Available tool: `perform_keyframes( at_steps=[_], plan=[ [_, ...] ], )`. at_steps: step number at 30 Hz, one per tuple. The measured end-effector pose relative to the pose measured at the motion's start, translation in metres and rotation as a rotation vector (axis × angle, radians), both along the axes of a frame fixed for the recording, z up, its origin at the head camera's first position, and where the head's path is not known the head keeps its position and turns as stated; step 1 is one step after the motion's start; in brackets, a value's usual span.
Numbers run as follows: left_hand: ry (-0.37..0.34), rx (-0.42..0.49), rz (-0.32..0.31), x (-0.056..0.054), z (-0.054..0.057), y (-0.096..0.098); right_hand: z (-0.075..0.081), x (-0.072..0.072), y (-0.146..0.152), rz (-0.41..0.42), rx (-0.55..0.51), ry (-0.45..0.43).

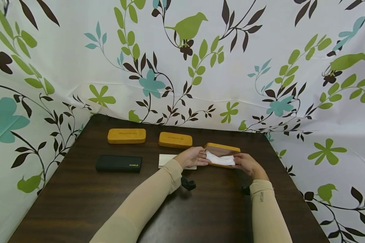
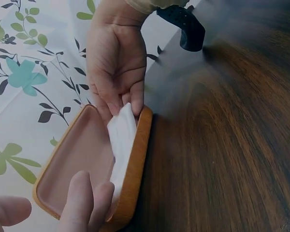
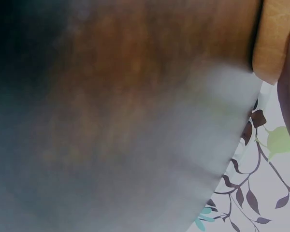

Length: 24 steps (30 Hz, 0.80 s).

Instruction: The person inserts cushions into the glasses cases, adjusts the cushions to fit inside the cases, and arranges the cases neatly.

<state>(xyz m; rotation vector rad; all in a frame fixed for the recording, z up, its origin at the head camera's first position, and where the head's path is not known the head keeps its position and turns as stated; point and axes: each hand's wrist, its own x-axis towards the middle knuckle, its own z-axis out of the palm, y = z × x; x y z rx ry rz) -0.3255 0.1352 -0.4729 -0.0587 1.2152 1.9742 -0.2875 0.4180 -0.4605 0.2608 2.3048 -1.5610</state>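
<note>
An open yellow glasses case (image 1: 222,146) stands at the right of the table, its lid raised at the back to show a pinkish-grey lining (image 2: 82,154). Along its lower half lies a folded white cloth (image 1: 220,159). My right hand (image 1: 247,165) pinches the cloth's right end between thumb and fingers, inside the case's end. At the left end, my left hand (image 1: 193,157) has its fingers extended, the fingertips right at the cloth. From the right wrist only a corner of the case (image 3: 273,41) and a strip of hand show.
Two closed yellow cases (image 1: 126,136) (image 1: 175,140) sit along the table's back. A black case (image 1: 118,163) lies at the left. Partly behind my left hand is a flat cream rectangular item (image 1: 165,159). Patterned fabric (image 1: 182,67) hangs behind the dark wooden table (image 1: 197,209).
</note>
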Motion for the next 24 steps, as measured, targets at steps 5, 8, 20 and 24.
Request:
perform_keyframes(
  at_steps=[5, 8, 20, 24],
  plan=[
    [0.001, -0.004, 0.001, 0.001, 0.004, -0.003, 0.003, 0.003, -0.001, -0.039, 0.019, 0.011],
    [0.020, -0.015, -0.005, 0.001, 0.005, -0.004, 0.006, 0.004, -0.001, -0.046, 0.061, 0.022],
    [0.197, -0.168, -0.035, -0.001, 0.018, -0.010, 0.022, 0.011, 0.006, 0.034, 0.190, 0.063],
    [0.366, -0.297, -0.003, 0.000, 0.023, -0.014, 0.031, 0.012, 0.004, 0.044, 0.212, 0.103]
  ],
)
